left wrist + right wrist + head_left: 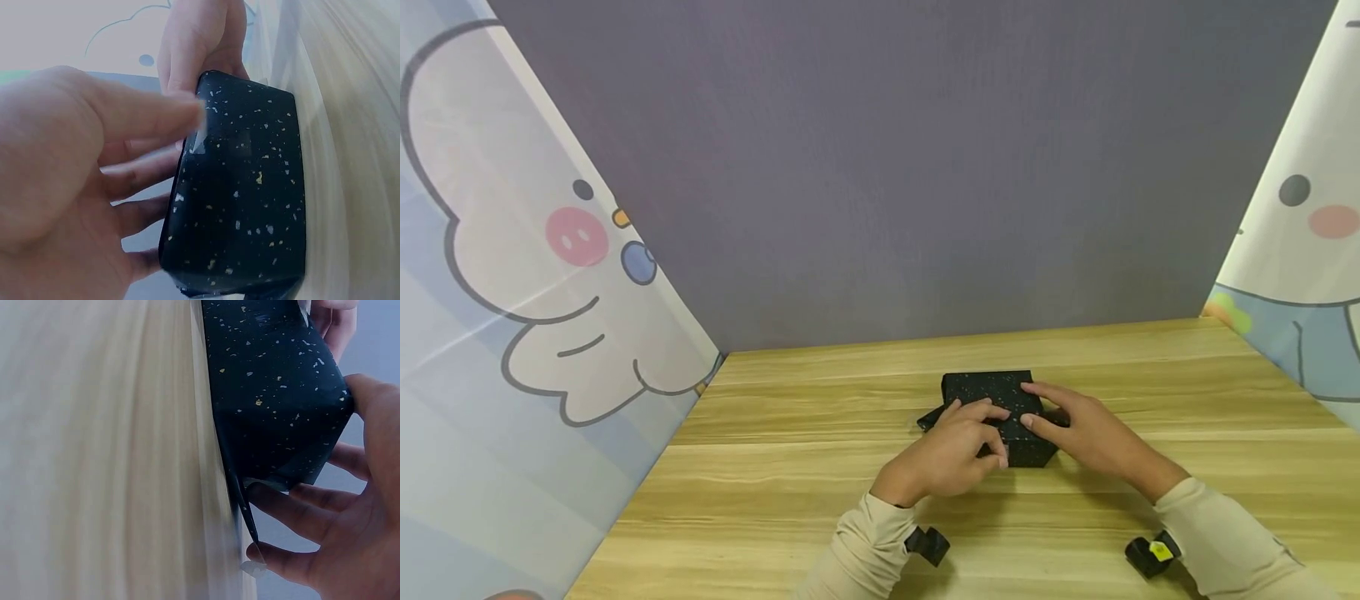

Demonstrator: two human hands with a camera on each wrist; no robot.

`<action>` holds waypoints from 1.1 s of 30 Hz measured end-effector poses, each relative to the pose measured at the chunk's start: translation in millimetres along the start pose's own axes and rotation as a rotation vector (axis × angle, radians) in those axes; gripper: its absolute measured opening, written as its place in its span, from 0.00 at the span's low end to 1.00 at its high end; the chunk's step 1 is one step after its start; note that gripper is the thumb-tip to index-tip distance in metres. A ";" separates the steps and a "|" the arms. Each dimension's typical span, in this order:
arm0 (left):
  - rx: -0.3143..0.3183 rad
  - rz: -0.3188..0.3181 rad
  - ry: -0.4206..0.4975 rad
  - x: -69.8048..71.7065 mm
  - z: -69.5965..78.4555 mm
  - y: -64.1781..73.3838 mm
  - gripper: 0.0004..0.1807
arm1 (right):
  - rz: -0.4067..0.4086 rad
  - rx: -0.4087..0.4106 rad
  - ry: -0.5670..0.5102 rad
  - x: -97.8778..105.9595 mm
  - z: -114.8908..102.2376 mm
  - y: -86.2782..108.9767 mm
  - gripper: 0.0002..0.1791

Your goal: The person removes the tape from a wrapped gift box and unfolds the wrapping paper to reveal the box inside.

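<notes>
A wrapped box in black paper with white and gold flecks point(985, 387) lies on the wooden table. My left hand point(958, 450) reaches over its top from the left, fingers spread on the paper. In the left wrist view its thumb point(181, 115) is at the front top edge, by a clear strip of tape point(200, 142). My right hand point(1093, 433) touches the right end with thumb and index fingertip on the top edges. In the right wrist view its other fingers lie along the folded end flap point(247, 515), with clear tape point(255, 569) near the lowest fingertip.
The wooden tabletop point(760, 467) runs back to a grey panel point(887, 183). Cartoon-printed sheets point(512, 208) stand at both sides. An end flap point(928, 418) sticks out from the box's left side. Black wrist mounts point(928, 546) hang by both sleeves.
</notes>
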State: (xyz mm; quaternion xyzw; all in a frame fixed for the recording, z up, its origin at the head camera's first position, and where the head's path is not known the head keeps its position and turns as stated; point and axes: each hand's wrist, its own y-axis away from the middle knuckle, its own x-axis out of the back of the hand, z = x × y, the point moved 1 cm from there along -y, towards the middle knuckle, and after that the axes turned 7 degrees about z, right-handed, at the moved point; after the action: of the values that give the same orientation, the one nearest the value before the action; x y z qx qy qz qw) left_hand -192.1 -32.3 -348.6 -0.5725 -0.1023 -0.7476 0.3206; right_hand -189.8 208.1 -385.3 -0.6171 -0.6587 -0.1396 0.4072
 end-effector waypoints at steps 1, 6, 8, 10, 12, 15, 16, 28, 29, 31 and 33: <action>0.000 0.005 0.026 1.1 -2.2 0.6 0.09 | 0.000 0.001 0.001 -0.3 -0.1 0.0 0.34; 0.082 0.125 0.189 9.5 -23.7 5.7 0.11 | 0.003 0.001 0.005 -2.6 -0.2 -0.9 0.35; 0.140 0.180 0.192 10.8 -35.0 9.0 0.16 | 0.000 0.004 0.006 -3.2 -0.1 -1.1 0.35; 0.182 0.201 0.170 10.1 -45.0 11.5 0.22 | 0.001 0.017 0.000 -2.5 -0.3 -0.7 0.33; 0.203 0.195 0.143 7.1 -51.2 11.6 0.29 | 0.009 0.026 0.002 0.6 -0.9 -0.3 0.31; 0.232 0.160 0.099 -0.1 -53.5 9.7 0.35 | 0.023 0.017 0.005 5.8 -0.2 -0.2 0.30; 0.243 0.149 0.089 -2.5 -53.4 9.1 0.37 | 0.026 0.006 0.007 6.9 0.6 -0.2 0.30; 0.433 0.162 0.139 -6.0 -56.4 10.0 0.47 | 0.157 -0.110 0.163 12.5 -1.9 -6.2 0.35; 0.434 0.161 0.136 -6.5 -56.2 9.6 0.48 | 0.164 -0.112 0.173 12.9 -1.9 -6.2 0.34; 0.433 0.155 0.129 -8.0 -55.6 9.1 0.49 | 0.176 -0.113 0.189 13.0 -1.5 -6.0 0.31; 0.434 0.150 0.117 -8.9 -54.4 9.0 0.49 | 0.182 -0.119 0.197 12.7 -1.0 -5.9 0.30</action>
State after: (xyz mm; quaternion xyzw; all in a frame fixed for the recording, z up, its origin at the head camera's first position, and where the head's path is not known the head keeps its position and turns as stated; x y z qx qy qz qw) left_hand -228.4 -64.3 -376.3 -0.4517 -0.1991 -0.7142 0.4963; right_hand -193.7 215.2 -373.8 -0.6806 -0.5476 -0.2007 0.4434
